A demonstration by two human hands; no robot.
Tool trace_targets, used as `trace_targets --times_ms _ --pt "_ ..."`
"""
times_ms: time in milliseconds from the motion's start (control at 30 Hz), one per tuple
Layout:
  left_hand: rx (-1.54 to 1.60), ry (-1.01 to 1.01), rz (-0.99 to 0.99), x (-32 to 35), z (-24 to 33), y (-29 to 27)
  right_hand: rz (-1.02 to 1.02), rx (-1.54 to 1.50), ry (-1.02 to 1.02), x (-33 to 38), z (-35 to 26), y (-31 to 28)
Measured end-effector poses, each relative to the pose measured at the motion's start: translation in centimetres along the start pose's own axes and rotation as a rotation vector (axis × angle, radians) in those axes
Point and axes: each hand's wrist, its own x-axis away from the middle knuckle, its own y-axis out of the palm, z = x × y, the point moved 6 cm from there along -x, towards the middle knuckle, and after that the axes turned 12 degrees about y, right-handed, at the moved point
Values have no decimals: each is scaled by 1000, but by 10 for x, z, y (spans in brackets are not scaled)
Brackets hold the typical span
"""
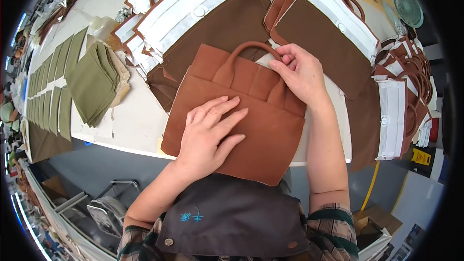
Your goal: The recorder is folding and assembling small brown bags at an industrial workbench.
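A reddish-brown leather bag panel with a rounded handle lies in front of me, its lower part reaching past the table's near edge. My left hand rests flat on the panel, fingers spread. At the panel's upper right, my right hand pinches the handle between thumb and fingers. Behind lie stacks of similar bag pieces, with dark brown lining and white-backed strips showing.
Folded olive-green pieces and rows of olive strips lie at the left of the table. More brown handled pieces are heaped at the right. A green fan stands far right; a metal-framed chair is below left.
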Motion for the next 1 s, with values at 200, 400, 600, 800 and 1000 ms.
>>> trace_targets --times_ms 200,400,600,800,1000 --pt "809 -279 467 33 -37 -25 -5 -35 16 -1 4 0" --pt "883 -279 495 40 -36 -44 64 -114 -23 0 5 -6" --pt "97 86 -256 14 45 -11 2 -300 -53 -2 3 5" --pt "735 -423 219 18 13 -67 -30 -266 -24 4 -2 3" --pt "524 242 -349 13 68 8 -44 -267 -72 -1 -1 10"
